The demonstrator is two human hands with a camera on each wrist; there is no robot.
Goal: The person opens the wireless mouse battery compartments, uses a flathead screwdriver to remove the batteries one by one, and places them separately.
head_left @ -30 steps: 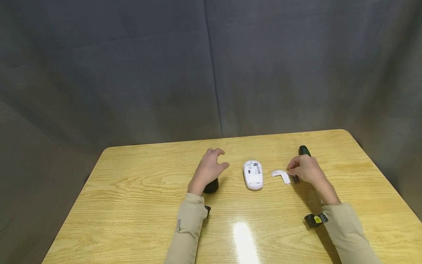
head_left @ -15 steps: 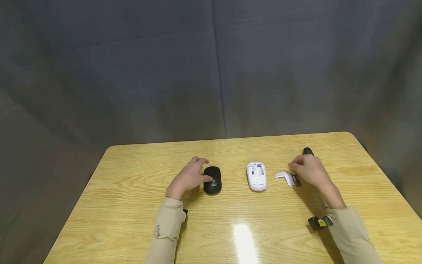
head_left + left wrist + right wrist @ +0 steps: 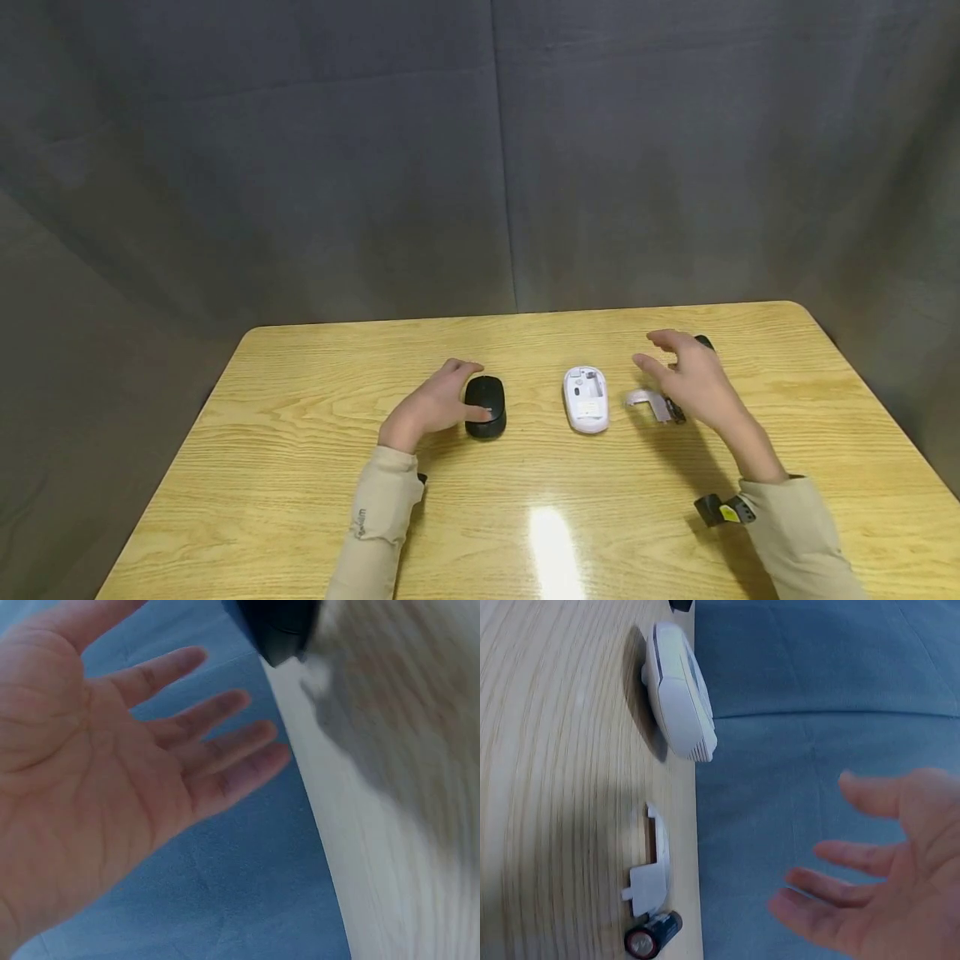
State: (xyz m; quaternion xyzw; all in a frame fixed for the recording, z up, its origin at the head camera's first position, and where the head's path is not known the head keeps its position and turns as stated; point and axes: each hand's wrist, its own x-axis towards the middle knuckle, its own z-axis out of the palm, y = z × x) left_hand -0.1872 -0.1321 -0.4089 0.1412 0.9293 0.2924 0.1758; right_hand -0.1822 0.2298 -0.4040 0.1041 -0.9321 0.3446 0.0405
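My left hand (image 3: 431, 408) hovers at the left side of a black computer mouse (image 3: 486, 395), its thumb overlapping the mouse in the head view. In the left wrist view the palm (image 3: 82, 757) faces the camera, fingers spread and holding nothing. A white mouse (image 3: 587, 400) lies underside up in the middle, its battery compartment uncovered. To its right is the curved white battery cover (image 3: 651, 402) with a dark battery (image 3: 652, 935) beside it. Above and right of these, my right hand (image 3: 696, 379) is raised with parted fingers, nothing between them.
A dark-handled tool (image 3: 704, 341) lies behind the right hand, mostly hidden by it. The wooden table (image 3: 300, 467) ends at a dark grey curtain (image 3: 375, 208). A bright reflection shows near the front.
The left hand has moved left, revealing the black mouse it covered. The right hand's fingertips, close together before, have spread and shifted slightly left, away from the battery.
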